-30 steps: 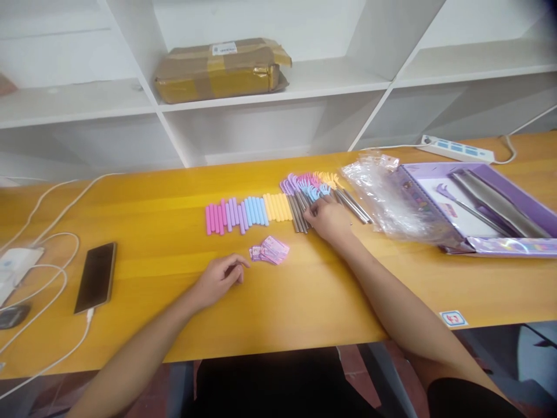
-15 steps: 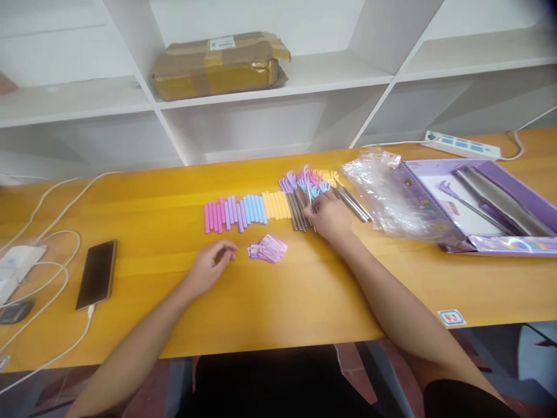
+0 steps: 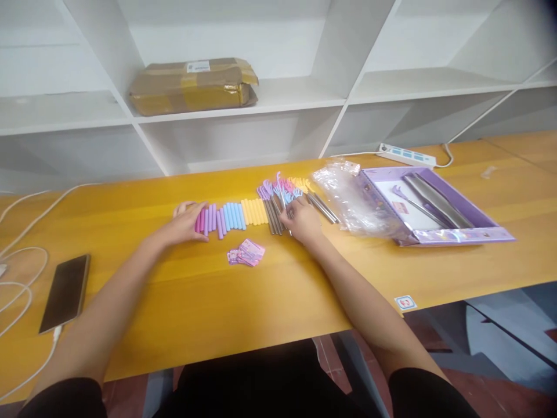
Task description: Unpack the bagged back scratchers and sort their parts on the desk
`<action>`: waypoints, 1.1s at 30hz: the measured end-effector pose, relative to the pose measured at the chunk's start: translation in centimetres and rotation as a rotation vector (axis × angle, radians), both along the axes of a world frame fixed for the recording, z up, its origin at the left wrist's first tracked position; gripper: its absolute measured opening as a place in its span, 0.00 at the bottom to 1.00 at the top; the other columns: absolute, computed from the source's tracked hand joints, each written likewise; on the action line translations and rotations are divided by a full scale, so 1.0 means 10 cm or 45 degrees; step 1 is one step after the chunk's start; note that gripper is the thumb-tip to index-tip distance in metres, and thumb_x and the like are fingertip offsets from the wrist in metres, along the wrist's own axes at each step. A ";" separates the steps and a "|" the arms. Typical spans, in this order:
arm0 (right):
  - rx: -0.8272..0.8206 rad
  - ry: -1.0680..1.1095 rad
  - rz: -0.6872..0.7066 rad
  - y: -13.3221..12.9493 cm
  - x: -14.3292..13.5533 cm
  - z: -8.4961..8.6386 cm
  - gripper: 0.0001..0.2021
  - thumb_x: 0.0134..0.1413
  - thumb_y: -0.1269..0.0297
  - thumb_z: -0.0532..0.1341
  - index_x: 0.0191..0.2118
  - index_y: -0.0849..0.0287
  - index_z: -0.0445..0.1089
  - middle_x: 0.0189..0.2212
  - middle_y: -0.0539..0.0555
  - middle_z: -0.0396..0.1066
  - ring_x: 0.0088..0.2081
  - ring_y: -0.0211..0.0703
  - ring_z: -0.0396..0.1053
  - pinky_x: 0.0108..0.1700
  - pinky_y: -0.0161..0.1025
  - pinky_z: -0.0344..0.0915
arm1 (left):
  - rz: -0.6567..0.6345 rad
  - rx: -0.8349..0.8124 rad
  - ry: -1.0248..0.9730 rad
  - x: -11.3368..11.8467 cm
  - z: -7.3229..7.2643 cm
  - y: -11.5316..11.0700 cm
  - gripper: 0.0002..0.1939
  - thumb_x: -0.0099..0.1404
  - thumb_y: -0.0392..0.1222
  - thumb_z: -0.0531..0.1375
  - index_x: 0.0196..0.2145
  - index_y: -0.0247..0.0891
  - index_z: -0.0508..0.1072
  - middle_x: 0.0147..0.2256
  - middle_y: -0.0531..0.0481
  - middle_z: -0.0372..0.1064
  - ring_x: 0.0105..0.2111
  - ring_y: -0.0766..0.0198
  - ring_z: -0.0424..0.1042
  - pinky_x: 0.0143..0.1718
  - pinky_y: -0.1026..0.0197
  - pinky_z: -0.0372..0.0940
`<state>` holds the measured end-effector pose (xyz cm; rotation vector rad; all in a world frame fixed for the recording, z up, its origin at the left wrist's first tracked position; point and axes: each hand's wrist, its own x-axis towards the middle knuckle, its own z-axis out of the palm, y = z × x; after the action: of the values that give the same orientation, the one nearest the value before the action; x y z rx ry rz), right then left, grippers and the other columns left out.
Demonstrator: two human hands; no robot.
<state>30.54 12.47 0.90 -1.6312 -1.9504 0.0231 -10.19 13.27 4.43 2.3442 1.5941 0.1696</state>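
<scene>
My left hand is at the left end of a row of coloured tubes, its thumb and fingers closed about the pink tubes and partly hiding them. To their right lie purple tubes, blue tubes and yellow tubes. My right hand pinches the metal rod of a back scratcher, its pale purple claw end pointing away from me. Under and around that hand lie several more back scratchers with purple, pink, blue and yellow claw heads.
Small pink printed cards lie in front of the tubes. Clear plastic bags rest beside a purple box holding a back scratcher and grey pieces. A phone with cable is at left, a power strip behind, a taped carton on the shelf.
My left hand has moved forward from the bare table to the pink tubes and closed about them. My right hand keeps its pinch on the back scratcher. The camera view has turned right.
</scene>
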 end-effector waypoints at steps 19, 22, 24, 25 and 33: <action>0.002 0.723 0.125 -0.10 -0.05 0.22 0.10 0.62 0.60 0.60 0.31 0.53 0.61 0.26 0.48 0.63 0.30 0.43 0.62 0.37 0.40 0.60 | 0.109 -0.267 -1.266 0.11 0.22 -0.66 0.57 0.59 0.52 0.73 0.78 0.49 0.51 0.73 0.35 0.58 0.59 0.47 0.71 0.61 0.41 0.68; -0.102 1.234 0.199 -0.25 -0.28 0.26 0.15 0.66 0.52 0.61 0.32 0.52 0.60 0.22 0.44 0.56 0.25 0.39 0.56 0.29 0.37 0.55 | 0.199 -0.693 -1.682 0.31 0.14 -1.05 0.39 0.63 0.42 0.68 0.70 0.40 0.68 0.66 0.29 0.68 0.38 0.62 0.72 0.41 0.54 0.70; -0.250 1.492 0.313 -0.40 -0.49 0.24 0.16 0.66 0.47 0.64 0.35 0.51 0.63 0.21 0.42 0.54 0.22 0.37 0.51 0.25 0.36 0.51 | 0.271 -0.898 -1.760 0.45 0.05 -1.23 0.29 0.66 0.39 0.67 0.64 0.36 0.74 0.58 0.29 0.75 0.28 0.71 0.61 0.31 0.61 0.62; -0.328 1.594 0.369 -0.46 -0.59 0.21 0.16 0.65 0.46 0.66 0.36 0.51 0.65 0.20 0.41 0.52 0.20 0.36 0.49 0.24 0.35 0.48 | 0.297 -0.961 -1.771 0.51 0.00 -1.30 0.25 0.69 0.41 0.66 0.62 0.36 0.75 0.53 0.33 0.77 0.25 0.73 0.56 0.28 0.62 0.57; -0.669 1.971 0.557 -0.74 -0.74 0.09 0.22 0.65 0.39 0.66 0.34 0.53 0.68 0.18 0.40 0.48 0.19 0.34 0.41 0.23 0.35 0.42 | 0.211 -0.825 -1.438 0.56 -0.38 -1.52 0.30 0.75 0.64 0.62 0.59 0.35 0.76 0.25 0.60 0.52 0.24 0.69 0.50 0.26 0.63 0.47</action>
<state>23.13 5.08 1.76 -0.7731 -0.9467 1.5436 -4.60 -1.90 0.67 1.1974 1.0021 0.7260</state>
